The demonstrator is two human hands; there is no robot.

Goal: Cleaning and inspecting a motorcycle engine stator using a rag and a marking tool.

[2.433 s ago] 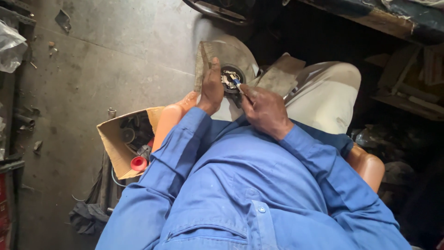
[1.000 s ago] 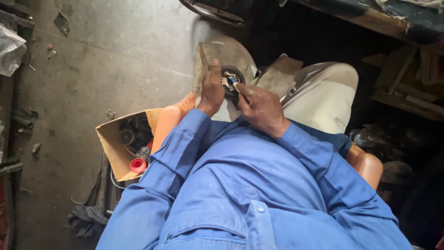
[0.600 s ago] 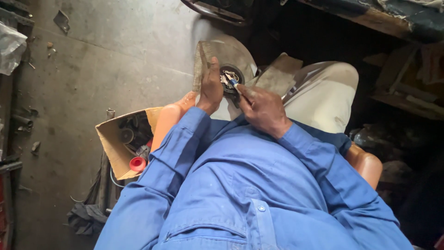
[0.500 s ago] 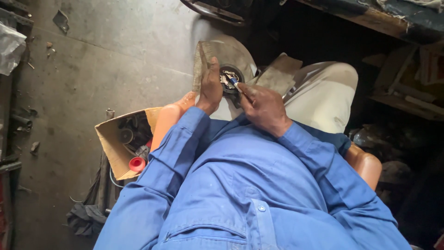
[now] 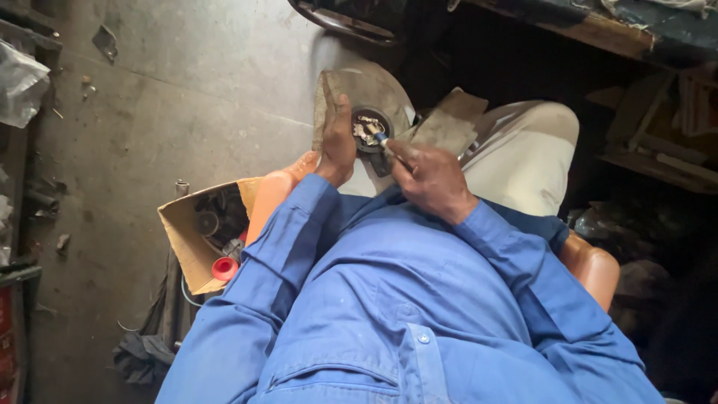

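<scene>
A: What was each hand doing?

B: The left hand (image 5: 338,142) was wrapped round the left edge of a grey plate (image 5: 359,90), thumb over its face, steadying it on the lap. The right hand (image 5: 430,176) was closed round a slim tool (image 5: 380,138), its tip set into the round part (image 5: 369,129) at the plate's middle.

A: And where did that part sit?

B: In the plate's centre, far from the body, between the two hands, just above the knees. It looked like a dark ring with small pale bits inside; too small to tell more.

A: How would you judge the step should be done?

B: I'd say the plate needed to stay braced against the leg, so the tip couldn't skid off. Small, controlled pushes, with the thumb clear of the tip's path.

A: Any containers?

B: One box (image 5: 196,236), open cardboard, stood on the floor (image 5: 187,97) to the left, touching an orange seat (image 5: 273,198). It held dark round parts, hard to make out, and a red cap (image 5: 224,268) at its near edge.

A: Anything else?

B: A clear bag (image 5: 21,82) lay far left.
</scene>
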